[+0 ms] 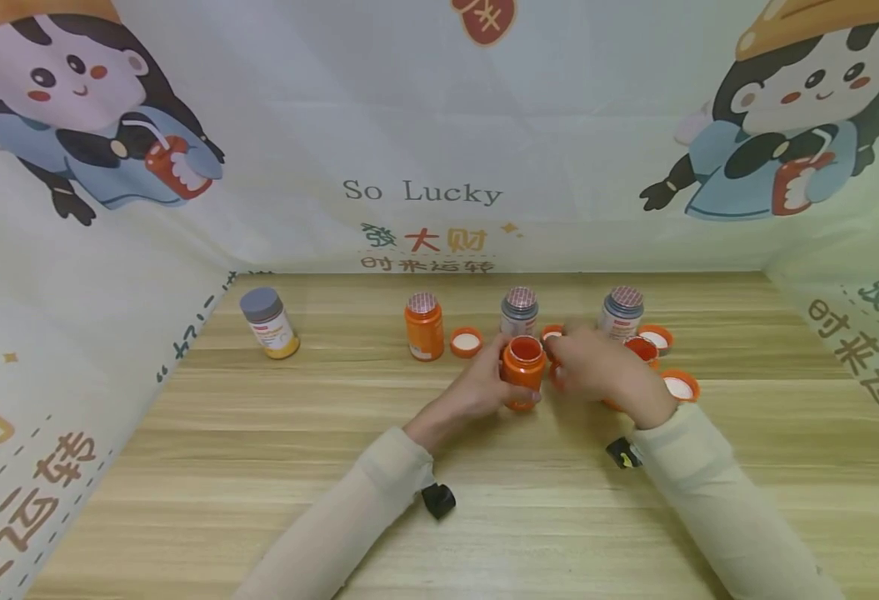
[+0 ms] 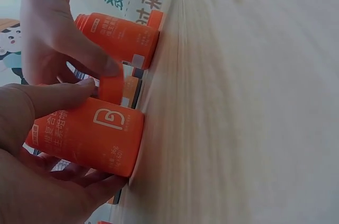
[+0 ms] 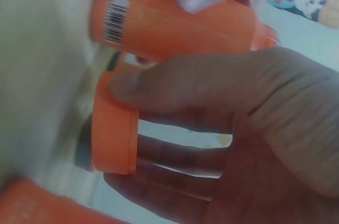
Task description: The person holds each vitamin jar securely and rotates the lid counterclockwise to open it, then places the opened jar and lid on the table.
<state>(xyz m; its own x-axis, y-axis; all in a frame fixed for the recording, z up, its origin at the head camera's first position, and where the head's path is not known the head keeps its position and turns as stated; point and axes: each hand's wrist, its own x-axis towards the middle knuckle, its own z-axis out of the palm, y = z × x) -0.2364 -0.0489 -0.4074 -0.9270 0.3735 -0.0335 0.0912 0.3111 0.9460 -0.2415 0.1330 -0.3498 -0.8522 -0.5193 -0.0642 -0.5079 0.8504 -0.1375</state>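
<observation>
My left hand (image 1: pixel 476 390) grips an upright orange bottle (image 1: pixel 523 372) whose mouth is uncovered; the thumb lies along one side, the fingers round the other. In the left wrist view the bottle's base meets the tabletop. Just right of it, my right hand (image 1: pixel 592 360) pinches an orange screw cap (image 3: pixel 114 126) between thumb and fingers. The cap is beside the bottle, low near its base, not on its mouth. Another orange bottle (image 1: pixel 641 347), also uncovered, stands partly hidden behind the right hand.
Behind the hands stand a foil-topped orange bottle (image 1: pixel 425 335) and two foil-topped grey-necked bottles (image 1: pixel 520 313). Upturned orange caps lie near them, one (image 1: pixel 466 342) at left and one (image 1: pixel 681 385) at right. A grey-lidded bottle (image 1: pixel 268 323) stands far left. A printed cloth (image 1: pixel 297 142) backs the wooden table (image 1: pixel 259 467).
</observation>
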